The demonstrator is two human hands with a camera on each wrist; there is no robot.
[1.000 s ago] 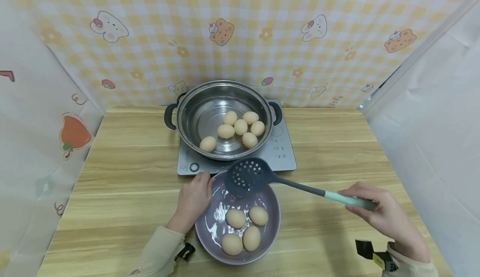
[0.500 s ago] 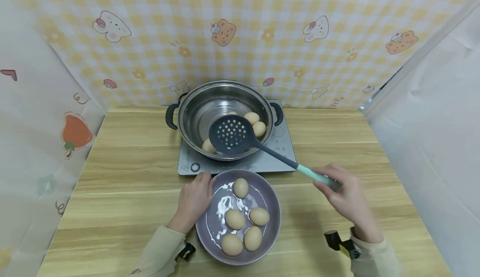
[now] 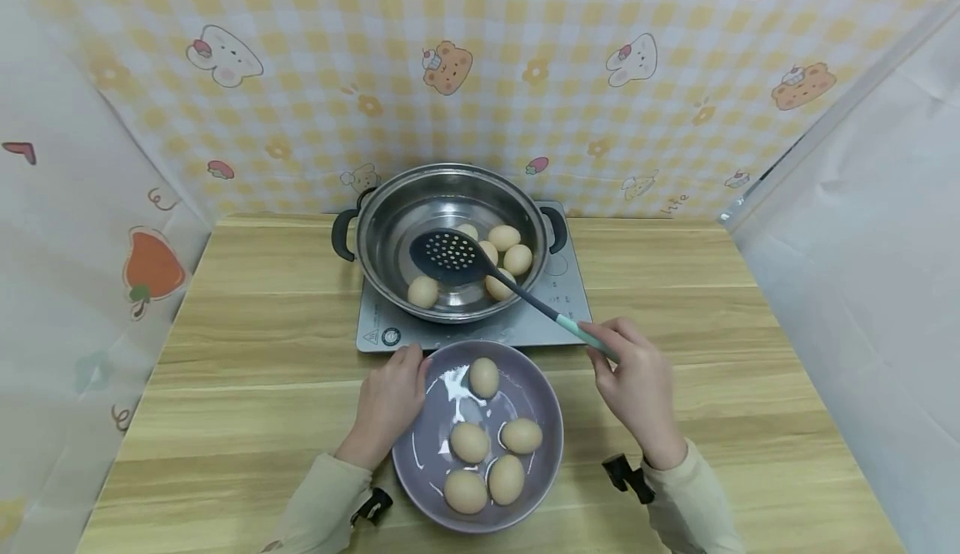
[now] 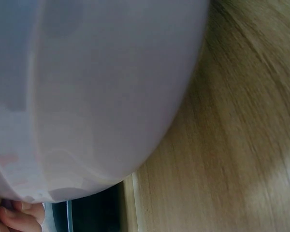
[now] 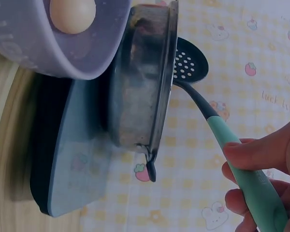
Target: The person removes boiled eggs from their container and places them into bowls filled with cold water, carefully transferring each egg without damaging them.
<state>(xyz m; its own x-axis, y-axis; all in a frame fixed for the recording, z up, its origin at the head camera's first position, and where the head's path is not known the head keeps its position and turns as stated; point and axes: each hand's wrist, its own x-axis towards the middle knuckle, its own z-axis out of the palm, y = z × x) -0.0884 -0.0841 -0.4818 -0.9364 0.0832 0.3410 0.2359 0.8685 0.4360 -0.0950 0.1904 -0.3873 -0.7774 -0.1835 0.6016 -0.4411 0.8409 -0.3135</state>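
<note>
My right hand (image 3: 637,383) grips the mint-green handle of a dark skimmer (image 3: 450,256). Its perforated head is over the inside of a steel pot (image 3: 390,221); in the right wrist view the head (image 5: 191,60) shows just beyond the rim. Several eggs (image 3: 517,259) lie in the pot, some partly covered by the skimmer. My left hand (image 3: 387,404) holds the left rim of a purple bowl (image 3: 528,387), its fingertips (image 4: 21,217) at the rim in the left wrist view. Several more eggs (image 3: 469,442) sit in the bowl, one apart toward the back.
Beneath the pot is a grey induction cooker (image 3: 573,304), close behind the bowl. The pot's black side handles (image 3: 557,231) stick out left and right. A checked cloth (image 3: 495,79) hangs behind the wooden table (image 3: 712,321).
An egg has dropped from the skimmer into the back of the bowl. My right hand has moved left, carrying the skimmer from above the bowl to the pot. The left hand stays put.
</note>
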